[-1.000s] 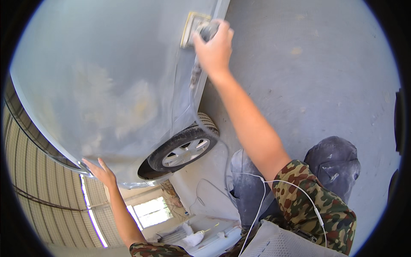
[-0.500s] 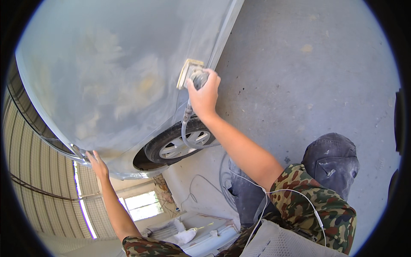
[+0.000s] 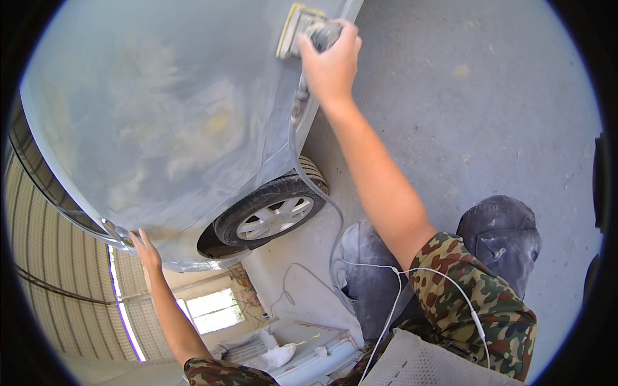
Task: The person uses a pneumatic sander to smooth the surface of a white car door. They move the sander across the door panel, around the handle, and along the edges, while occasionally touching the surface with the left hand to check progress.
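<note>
My right hand [image 3: 333, 64] is wrapped round the body of a dusty, square-padded sander [image 3: 297, 27]. The sander's pad lies against the lower part of a grey car body panel [image 3: 251, 64], near the sill edge. From its handle a grey hose [image 3: 297, 138] runs down past the wheel. Patches of pale filler and sanded primer mark the panel. Over at the left, my left hand [image 3: 149, 252] rests with fingers stretched out on the car body, beside a shiny door handle [image 3: 116, 233]; its palm is partly hidden.
The car wheel [image 3: 275, 219] with a silver rim stands below the panel. My knee [image 3: 499, 235] is bent over the grey floor [image 3: 444, 116]. A cable [image 3: 290, 283] lies on the floor. Behind stands a pale bench-like surface [image 3: 322, 347] with a white cloth-like bundle [image 3: 278, 355].
My right hand has slid the sander along the panel, toward the top of the view and slightly right, pulling the hose along. My left hand stays nearly in place.
</note>
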Action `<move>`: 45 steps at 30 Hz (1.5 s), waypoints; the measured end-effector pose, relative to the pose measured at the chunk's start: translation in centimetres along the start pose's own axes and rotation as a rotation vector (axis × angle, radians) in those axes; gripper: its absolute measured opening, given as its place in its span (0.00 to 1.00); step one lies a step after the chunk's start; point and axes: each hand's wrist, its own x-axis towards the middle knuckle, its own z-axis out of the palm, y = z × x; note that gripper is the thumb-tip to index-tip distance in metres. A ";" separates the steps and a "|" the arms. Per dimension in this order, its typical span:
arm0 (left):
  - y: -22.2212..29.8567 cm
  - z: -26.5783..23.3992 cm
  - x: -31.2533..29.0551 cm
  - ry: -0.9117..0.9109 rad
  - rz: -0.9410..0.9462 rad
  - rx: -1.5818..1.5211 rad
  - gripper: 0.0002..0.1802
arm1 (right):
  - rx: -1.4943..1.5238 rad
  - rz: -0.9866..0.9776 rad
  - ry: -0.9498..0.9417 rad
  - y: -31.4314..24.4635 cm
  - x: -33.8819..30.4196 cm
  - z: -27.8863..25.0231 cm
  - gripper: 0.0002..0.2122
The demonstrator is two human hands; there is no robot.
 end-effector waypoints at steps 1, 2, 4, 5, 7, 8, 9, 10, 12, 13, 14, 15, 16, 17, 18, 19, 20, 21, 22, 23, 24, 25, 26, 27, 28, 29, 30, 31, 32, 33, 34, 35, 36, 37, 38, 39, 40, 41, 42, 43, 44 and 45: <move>-0.6 0.3 -0.1 -0.001 -0.024 -0.015 0.47 | 0.030 0.023 0.002 0.0 0.9 -0.4 0.30; -1.2 0.6 -0.4 0.022 -0.046 -0.014 0.48 | 0.066 0.010 0.018 0.3 1.3 -0.7 0.30; -2.2 0.8 -1.0 0.052 -0.143 -0.042 0.49 | 0.036 0.060 -0.007 1.4 0.2 -1.1 0.30; -2.5 0.8 -1.2 0.036 -0.137 -0.077 0.50 | 0.014 0.066 -0.012 2.1 -1.1 -1.2 0.30; -2.6 0.5 -1.4 0.011 -0.220 -0.187 0.51 | -0.008 0.077 -0.023 3.6 -4.4 -1.0 0.29; -2.5 0.3 -1.4 0.006 -0.201 -0.169 0.51 | -0.015 0.099 -0.030 4.2 -6.4 -0.9 0.29; -2.2 0.0 -1.4 0.001 -0.204 -0.179 0.51 | 0.003 0.100 -0.060 4.7 -8.2 -0.8 0.29; -1.8 -0.4 -1.3 0.000 -0.220 -0.219 0.51 | 0.004 0.133 -0.089 5.2 -9.8 -0.6 0.28; -0.8 -1.0 -0.9 -0.056 -0.239 -0.193 0.51 | 0.008 0.168 -0.134 5.6 -11.6 -0.2 0.28; -0.3 -1.3 -0.6 -0.074 -0.244 -0.195 0.51 | 0.023 0.170 -0.157 5.6 -11.7 -0.1 0.28; 0.2 -1.6 -0.3 -0.090 -0.263 -0.229 0.51 | 0.026 0.109 -0.129 5.6 -11.2 0.0 0.28; 0.8 -1.7 0.1 -0.109 -0.269 -0.239 0.50 | 0.020 0.092 -0.127 5.4 -10.2 0.0 0.28; 1.3 -1.9 0.4 -0.115 -0.247 -0.211 0.50 | 0.003 0.121 -0.139 5.1 -8.9 0.0 0.28; 1.7 -2.0 0.6 -0.122 -0.242 -0.208 0.50 | -0.006 0.093 -0.110 4.9 -7.4 -0.1 0.28; 2.2 -2.2 0.9 -0.122 -0.268 -0.228 0.50 | 0.001 0.070 -0.091 4.6 -5.7 -0.2 0.28; 2.5 -2.2 0.9 -0.112 -0.244 -0.191 0.50 | 0.000 0.079 -0.083 4.4 -4.1 -0.3 0.28; 2.8 -2.3 0.9 -0.094 -0.250 -0.178 0.50 | 0.010 0.043 -0.055 4.2 -2.9 -0.4 0.28; 2.9 -2.3 0.9 -0.073 -0.280 -0.183 0.50 | 0.061 0.029 -0.062 4.1 -2.1 -0.4 0.28; 3.0 -2.3 0.7 -0.065 -0.262 -0.165 0.50 | 0.034 0.092 -0.097 4.0 -1.9 -0.4 0.28; 2.8 -2.3 0.6 -0.053 -0.268 -0.165 0.50 | 0.025 0.085 -0.104 4.0 -2.4 -0.4 0.28; 2.5 -2.3 0.4 -0.045 -0.280 -0.193 0.50 | 0.034 0.000 -0.076 4.2 -3.3 -0.5 0.28; 2.1 -2.2 0.2 -0.053 -0.275 -0.182 0.50 | 0.007 0.031 -0.086 4.4 -4.7 -0.5 0.28; 1.4 -2.1 0.0 -0.065 -0.276 -0.199 0.50 | 0.009 0.084 -0.113 4.6 -6.5 -0.6 0.28; 0.5 -1.9 -0.2 -0.066 -0.292 -0.242 0.49 | 0.028 0.115 -0.143 4.9 -8.7 -0.9 0.28; -0.5 -1.6 -0.5 -0.082 -0.297 -0.232 0.49 | 0.041 0.178 -0.180 5.2 -10.5 -1.1 0.28; -1.6 -1.3 -0.7 -0.087 -0.317 -0.247 0.49 | 0.031 0.108 -0.176 5.6 -11.5 -1.3 0.28; -2.7 -0.9 -0.9 -0.094 -0.372 -0.294 0.49 | 0.014 0.070 -0.178 5.8 -12.1 -1.6 0.28; -3.8 -0.6 -1.0 -0.106 -0.348 -0.274 0.49 | -0.030 0.110 -0.219 6.1 -12.3 -1.9 0.27; -4.6 -0.3 -1.1 -0.119 -0.359 -0.285 0.49 | -0.010 0.048 -0.154 6.3 -12.1 -2.2 0.27; -5.4 0.0 -1.1 -0.130 -0.412 -0.323 0.48 | -0.016 0.061 -0.123 6.5 -11.3 -2.3 0.27; -5.9 0.2 -1.1 -0.130 -0.355 -0.300 0.48 | -0.022 0.075 -0.092 6.6 -10.3 -2.3 0.27; -6.1 0.4 -1.2 -0.127 -0.341 -0.303 0.48 | -0.014 0.074 -0.071 6.8 -9.1 -2.3 0.27; -6.1 0.5 -1.2 -0.117 -0.369 -0.337 0.48 | 0.005 0.037 -0.038 6.9 -8.2 -2.1 0.27; -5.9 0.5 -1.2 -0.117 -0.371 -0.312 0.48 | 0.037 0.034 -0.059 7.1 -7.6 -2.0 0.28; -5.4 0.5 -1.3 -0.109 -0.415 -0.317 0.48 | 0.010 0.087 -0.111 7.2 -7.2 -1.9 0.28; -4.5 0.5 -1.2 -0.099 -0.458 -0.378 0.48 | 0.002 0.069 -0.131 7.3 -7.0 -1.7 0.28; -3.4 0.5 -0.9 -0.100 -0.442 -0.303 0.48 | 0.002 0.012 -0.132 7.4 -6.7 -1.7 0.28; -1.9 0.5 -0.4 -0.098 -0.424 -0.283 0.48 | -0.005 0.029 -0.141 7.3 -6.3 -1.8 0.28; 0.0 0.4 0.2 -0.093 -0.441 -0.312 0.48 | -0.007 0.081 -0.153 7.2 -5.5 -1.9 0.29; 2.1 0.3 0.7 -0.104 -0.400 -0.259 0.48 | 0.003 0.101 -0.168 6.9 -4.3 -2.4 0.29; 4.6 0.0 1.4 -0.111 -0.393 -0.254 0.48 | -0.011 0.186 -0.201 6.5 -2.0 -2.9 0.29; 7.6 -0.3 2.3 -0.115 -0.436 -0.298 0.48 | -0.008 0.113 -0.198 6.1 1.3 -3.4 0.29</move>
